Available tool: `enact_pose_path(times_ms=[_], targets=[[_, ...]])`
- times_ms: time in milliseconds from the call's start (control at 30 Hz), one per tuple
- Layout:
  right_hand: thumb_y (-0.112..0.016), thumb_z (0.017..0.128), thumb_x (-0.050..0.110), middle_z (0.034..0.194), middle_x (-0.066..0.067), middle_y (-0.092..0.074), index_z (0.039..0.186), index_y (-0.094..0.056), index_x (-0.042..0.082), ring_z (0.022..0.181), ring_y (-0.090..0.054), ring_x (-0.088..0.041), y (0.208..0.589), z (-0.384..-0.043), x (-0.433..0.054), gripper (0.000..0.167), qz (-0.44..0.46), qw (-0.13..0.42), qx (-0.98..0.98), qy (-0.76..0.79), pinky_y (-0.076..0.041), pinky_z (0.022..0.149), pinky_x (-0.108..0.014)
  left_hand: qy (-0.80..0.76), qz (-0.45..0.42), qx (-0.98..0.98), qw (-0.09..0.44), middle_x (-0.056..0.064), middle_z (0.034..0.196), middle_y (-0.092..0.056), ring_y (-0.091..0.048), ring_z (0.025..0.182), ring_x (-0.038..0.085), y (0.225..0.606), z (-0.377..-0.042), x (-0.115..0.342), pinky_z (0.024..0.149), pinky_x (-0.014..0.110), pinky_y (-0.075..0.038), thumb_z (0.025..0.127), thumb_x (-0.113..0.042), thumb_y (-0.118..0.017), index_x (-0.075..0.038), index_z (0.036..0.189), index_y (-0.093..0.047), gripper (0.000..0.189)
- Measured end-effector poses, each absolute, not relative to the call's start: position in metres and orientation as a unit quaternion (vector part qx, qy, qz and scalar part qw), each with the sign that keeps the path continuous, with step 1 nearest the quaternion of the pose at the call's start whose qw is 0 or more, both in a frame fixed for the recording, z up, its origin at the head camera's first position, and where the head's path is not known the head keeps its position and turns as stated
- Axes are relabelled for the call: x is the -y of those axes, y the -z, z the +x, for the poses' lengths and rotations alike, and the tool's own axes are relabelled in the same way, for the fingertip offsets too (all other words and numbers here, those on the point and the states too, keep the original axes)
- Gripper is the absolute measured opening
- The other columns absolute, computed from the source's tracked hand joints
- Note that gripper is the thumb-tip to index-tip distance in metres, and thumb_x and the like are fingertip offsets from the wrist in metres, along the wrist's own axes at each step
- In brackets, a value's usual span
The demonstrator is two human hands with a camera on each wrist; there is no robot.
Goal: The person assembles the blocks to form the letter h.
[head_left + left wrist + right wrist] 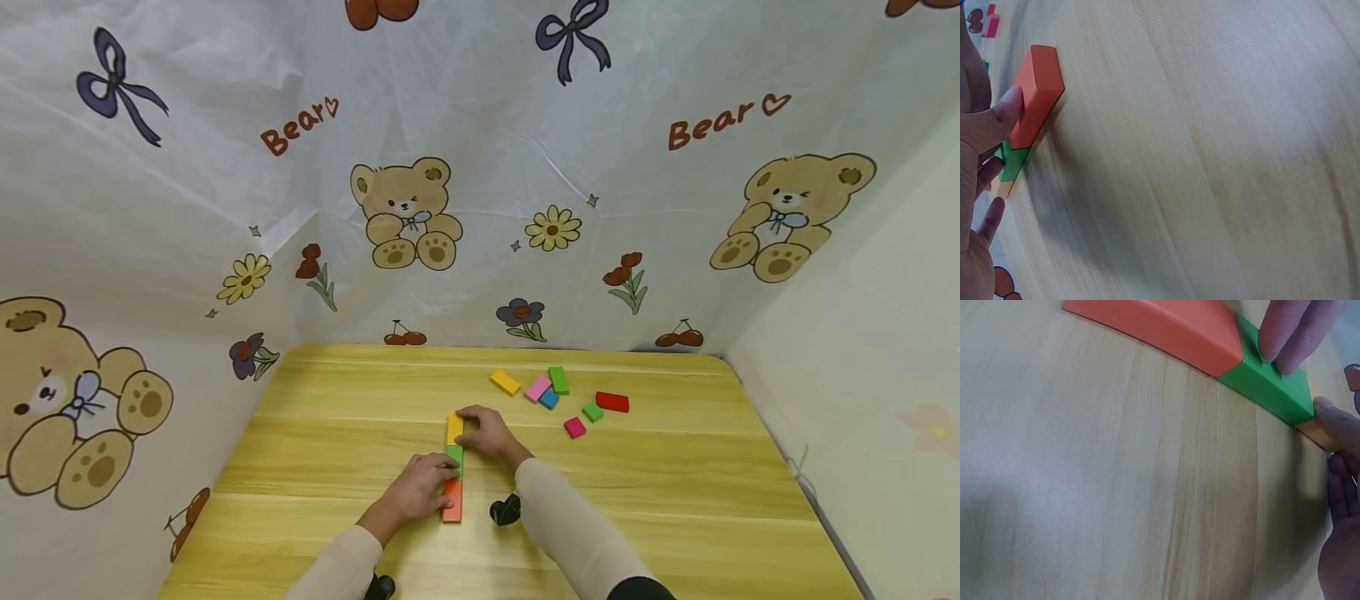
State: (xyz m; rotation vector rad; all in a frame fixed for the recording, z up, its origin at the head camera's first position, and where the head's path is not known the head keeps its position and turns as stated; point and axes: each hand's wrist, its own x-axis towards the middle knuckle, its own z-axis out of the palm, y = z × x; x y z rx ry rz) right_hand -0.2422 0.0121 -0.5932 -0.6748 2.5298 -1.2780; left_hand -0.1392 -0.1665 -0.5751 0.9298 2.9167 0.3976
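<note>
On the desk (pixel 675 500), three blocks abut in line: orange block (pixel 455 491) at 6 o'clock, green block (pixel 454 452) mid-row, yellow block (pixel 453 429) at 12. The left grip (pixel 420 487), unclosed, touches orange and green, apparently to steady them; the right grip (pixel 489 433) pinches the yellow block, presumably for alignment. Loose between 1 and 3 o'clock, seven: yellow oblong (pixel 506 382), pink oblong (pixel 537 389), green oblong (pixel 558 381), red oblong (pixel 612 402), blue piece (pixel 549 399), green piece (pixel 592 412), magenta piece (pixel 575 427).
</note>
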Motion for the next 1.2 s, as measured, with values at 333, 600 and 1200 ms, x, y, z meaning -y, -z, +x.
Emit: enact_pose_path(times_ms=[333,600,1200], targets=[[-0.075,0.084,0.01,0.127,-0.016,-0.059,0.125,-0.061,-0.002,0.123,-0.051,-0.034,0.594,-0.243,-0.014,0.045,-0.233,0.116,-0.861,0.438,-0.038,0.104,-0.046,-0.124,0.299,-0.946,0.03,-0.001,0.122,-0.06,-0.052,0.117,0.019,0.574,-0.139,0.166,0.093,0.039,-0.042,0.081,-0.032,-0.077,-0.007,0.112,-0.072,0.04],[-0.075,0.084,0.01,0.125,-0.017,-0.06,0.125,-0.061,-0.003,0.121,-0.052,-0.034,0.595,-0.244,-0.013,0.045,-0.237,0.118,-0.853,0.449,-0.039,0.104,-0.046,-0.12,0.299,-0.946,0.035,-0.001,0.122,-0.059,-0.051,0.118,0.019,0.574,-0.139,0.165,0.093,0.039,-0.042,0.081,-0.032,-0.077,-0.008,0.112,-0.072,0.04],[-0.075,0.081,0.002,0.13,-0.02,-0.052,0.124,-0.061,-0.003,0.12,-0.05,-0.038,0.573,-0.275,-0.054,0.045,-0.258,0.057,-0.877,0.402,-0.042,0.099,-0.052,-0.143,0.301,-0.942,0.032,0.0,0.124,-0.059,-0.052,0.117,0.02,0.577,-0.138,0.167,0.094,0.042,-0.042,0.081,-0.032,-0.077,-0.006,0.115,-0.07,0.044]])
